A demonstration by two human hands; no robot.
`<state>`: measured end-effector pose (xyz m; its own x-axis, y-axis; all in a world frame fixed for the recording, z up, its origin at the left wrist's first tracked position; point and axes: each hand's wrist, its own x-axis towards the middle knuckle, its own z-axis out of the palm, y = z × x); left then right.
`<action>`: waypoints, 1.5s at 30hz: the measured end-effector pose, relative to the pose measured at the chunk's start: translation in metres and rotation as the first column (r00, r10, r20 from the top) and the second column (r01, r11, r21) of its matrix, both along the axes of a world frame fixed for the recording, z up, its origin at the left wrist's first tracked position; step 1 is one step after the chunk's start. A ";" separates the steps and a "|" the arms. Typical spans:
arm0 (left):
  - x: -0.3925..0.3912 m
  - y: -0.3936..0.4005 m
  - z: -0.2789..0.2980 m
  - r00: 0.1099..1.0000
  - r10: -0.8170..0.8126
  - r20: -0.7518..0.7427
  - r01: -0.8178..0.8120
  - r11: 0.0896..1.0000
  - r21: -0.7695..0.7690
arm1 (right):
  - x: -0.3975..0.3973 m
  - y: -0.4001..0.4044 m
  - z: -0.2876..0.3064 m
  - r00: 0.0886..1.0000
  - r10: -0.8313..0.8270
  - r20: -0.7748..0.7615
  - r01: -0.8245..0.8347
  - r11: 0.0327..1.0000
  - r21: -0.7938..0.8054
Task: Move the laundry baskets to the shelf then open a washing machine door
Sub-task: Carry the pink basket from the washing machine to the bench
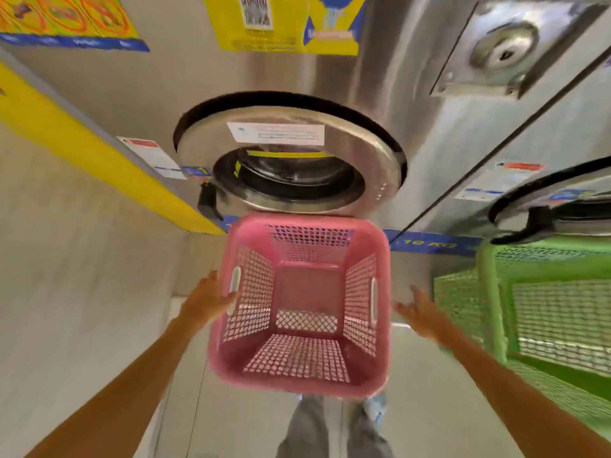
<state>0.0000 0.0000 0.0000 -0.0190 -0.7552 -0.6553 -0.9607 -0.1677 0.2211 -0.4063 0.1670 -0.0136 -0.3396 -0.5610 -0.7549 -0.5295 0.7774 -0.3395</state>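
Head view: pink basket [299,305] sits dead centre, empty, mesh walls, open top facing the camera. Left hand [208,300] at 9 o'clock of the basket, fingers on the left rim by the white handle slot, gripping that side. Right hand [421,314] at 3 o'clock of the basket, fingers spread wide, just beside the right wall but apart from it, holding nothing. Both forearms bare, reaching in from the bottom corners. Washing machine door [291,166] at 12 o'clock of the basket, round steel ring with dark glass, white label on its top edge, black handle [208,201] at its 8 o'clock; whether it is latched cannot be told. Green basket [545,312] at 3 o'clock, beyond the right hand, part cut off by the frame edge, below a second machine door [562,200]. Yellow sticker [281,23] at 12 o'clock on the steel front. Person's grey trousers [330,431] at 6 o'clock under the pink basket. Frame is motion-blurred.
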 end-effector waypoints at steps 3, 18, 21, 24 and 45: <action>0.005 -0.006 -0.033 0.988 0.135 -0.071 -0.135 0.991 0.000 | 0.013 -0.005 -0.039 0.999 -0.037 -0.019 0.036 0.998 -0.050; 0.045 0.132 -0.019 0.798 0.417 -0.435 -0.424 0.901 0.087 | 0.046 0.031 -0.038 0.992 0.075 -0.097 -0.078 0.997 -0.026; 0.076 0.204 -0.002 0.728 0.488 -0.482 -0.502 0.858 0.110 | 0.063 0.040 -0.030 0.961 0.253 -0.113 -0.255 0.967 0.002; 0.116 0.280 -0.001 0.651 0.613 -0.448 -0.618 0.771 0.155 | 0.099 0.044 -0.029 0.883 0.455 -0.112 -0.456 0.890 0.017; 0.316 0.730 -0.079 -0.004 0.941 -0.339 -1.000 -0.014 -0.027 | 0.519 0.198 -0.095 0.304 0.948 0.092 -0.952 0.307 -0.012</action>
<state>0.3157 0.7303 -0.0790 0.7745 -0.2291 -0.5896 0.1651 -0.8266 0.5381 0.1124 0.3653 -0.1084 0.4603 -0.4304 -0.7765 -0.8877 -0.2351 -0.3959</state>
